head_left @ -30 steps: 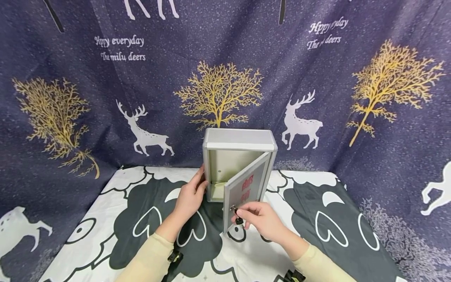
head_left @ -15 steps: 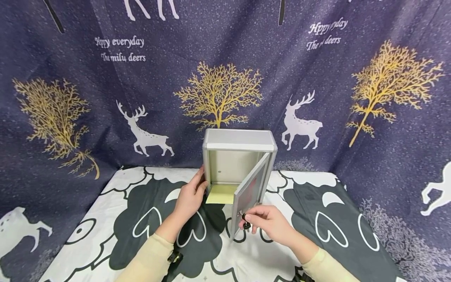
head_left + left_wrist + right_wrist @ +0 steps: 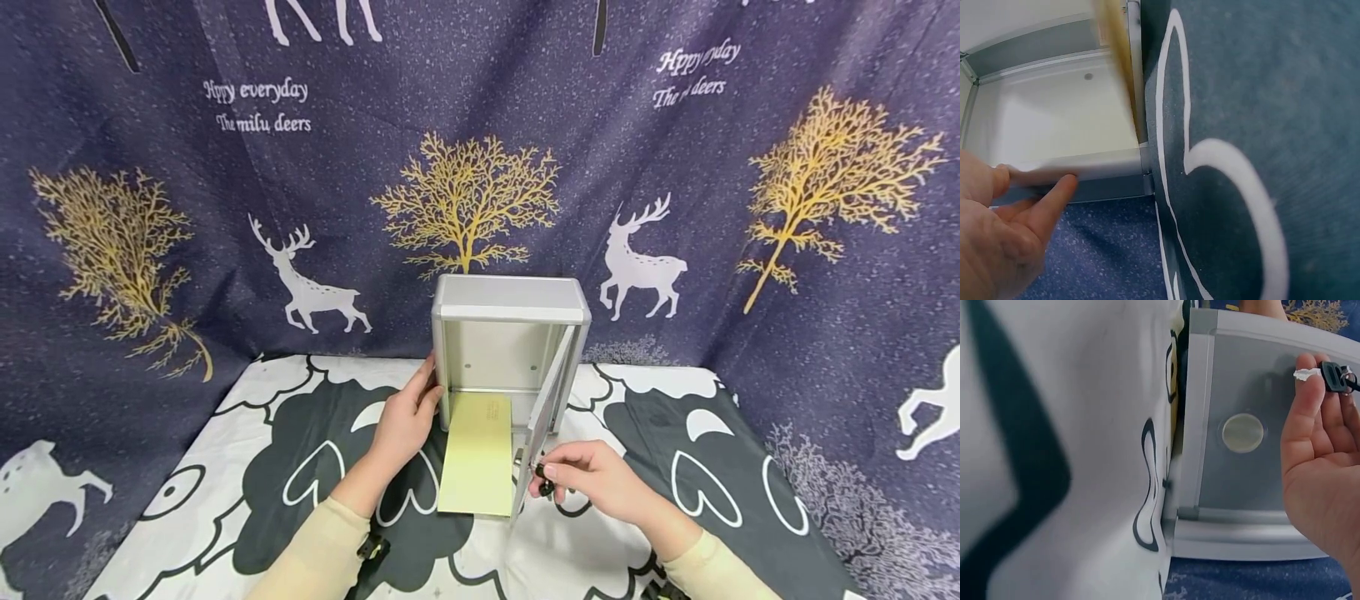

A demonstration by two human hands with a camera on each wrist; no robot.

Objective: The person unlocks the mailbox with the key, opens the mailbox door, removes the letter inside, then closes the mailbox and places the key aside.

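Note:
A silver metal mailbox [image 3: 512,298] stands upright, its door [image 3: 551,392] swung out on the right-hand side. My left hand [image 3: 405,425] steadies the box at its left side, thumb at the front edge and fingers along the outer wall; the left wrist view shows the index finger straight on that wall. With thumb and fingers, my right hand [image 3: 600,479] pinches a black-headed key [image 3: 1333,376] at the door's lock. From the box's opening a yellow envelope [image 3: 476,467] slopes down and forward, its far end still inside. The red print on the door's face is turned from view.
A sheet with a cartoon sheep print [image 3: 345,467] covers the surface under the box. Right behind hangs a dark blue cloth [image 3: 480,83] with deer and golden trees. The door's lower corner reaches out over the sheet, beside the envelope.
The right hand has pulled the door wider, toward the right, by the key. The yellow envelope has tipped forward out of the box. The left hand has stayed in place.

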